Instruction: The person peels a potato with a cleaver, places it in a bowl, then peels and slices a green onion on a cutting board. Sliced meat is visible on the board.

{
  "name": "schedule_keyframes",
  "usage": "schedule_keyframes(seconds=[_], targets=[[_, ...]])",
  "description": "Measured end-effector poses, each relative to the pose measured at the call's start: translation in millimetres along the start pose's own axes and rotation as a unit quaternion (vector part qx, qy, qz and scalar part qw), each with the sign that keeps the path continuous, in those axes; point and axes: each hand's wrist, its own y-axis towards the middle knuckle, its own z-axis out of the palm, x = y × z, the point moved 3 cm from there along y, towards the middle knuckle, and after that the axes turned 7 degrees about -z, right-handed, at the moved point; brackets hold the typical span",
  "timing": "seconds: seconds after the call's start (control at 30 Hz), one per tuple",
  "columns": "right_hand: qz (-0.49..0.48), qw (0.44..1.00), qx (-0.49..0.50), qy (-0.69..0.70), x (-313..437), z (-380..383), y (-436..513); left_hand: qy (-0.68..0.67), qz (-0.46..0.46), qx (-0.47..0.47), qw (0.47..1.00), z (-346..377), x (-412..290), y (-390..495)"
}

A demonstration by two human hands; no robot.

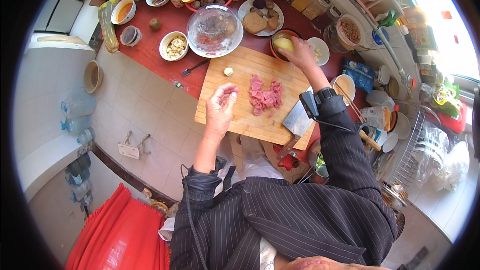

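A wooden cutting board (240, 112) lies before me on the red table, bearing a pile of sliced raw meat (264, 95) and one peeled garlic clove (228, 71). My left hand (222, 105) is over the board's left part, fingers loosely curled and apart, holding nothing visible. Beyond the board's far edge, my right hand (299, 53) reaches over an orange-rimmed bowl (275, 53), its fingers on a peeled yellow potato or similar vegetable (284, 43); the fingertips are partly hidden, so a grip cannot be told. The cleaver (298, 120) rests on the board's near right corner.
A black fork (194, 68) lies left of the board. Behind it stand a plastic-covered bowl (215, 30), a bowl of chopped food (173, 46) and a plate with brown food pieces (261, 17). At right are a white bowl with chopsticks (343, 89) and a wire rack (408, 153).
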Motion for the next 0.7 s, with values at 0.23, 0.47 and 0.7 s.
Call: schedule_keyframes(seconds=[0.23,0.47,0.7], targets=[[-0.055,0.993,-0.002,-0.107,4,6,9,0.006,-0.01,-0.011,1.0,0,0,-3],[-0.025,0.995,-0.018,-0.094,-1,6,6,0.024,0.029,-0.033,0.999,-17,-7,-4],[-0.072,0.984,-0.004,-0.163,5,-1,9,0.021,0.052,-0.082,0.995,-49,-25,-10]])
